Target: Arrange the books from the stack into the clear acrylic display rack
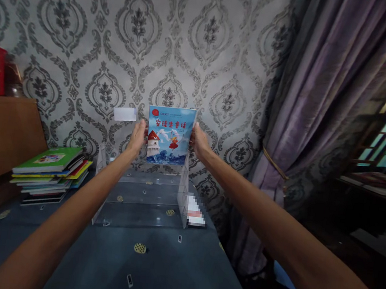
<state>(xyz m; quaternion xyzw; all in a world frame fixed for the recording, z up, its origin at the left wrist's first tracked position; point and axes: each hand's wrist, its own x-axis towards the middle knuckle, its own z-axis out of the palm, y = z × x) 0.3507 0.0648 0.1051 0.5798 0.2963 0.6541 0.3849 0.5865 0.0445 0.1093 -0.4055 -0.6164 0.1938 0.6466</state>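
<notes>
Left hand point(139, 135), right hand point(199, 142) apart, clamped on 2 side edges of blue book point(169, 136), upright near clear rack point(183, 196); contact unclear.

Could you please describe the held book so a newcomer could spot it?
Find the damask wallpaper, then the clear rack before it. Over the rack, the left hand and right hand hold a fairy-tale book upright. Unlike the flat, stacked books, it shows red Chinese characters on blue.
</notes>
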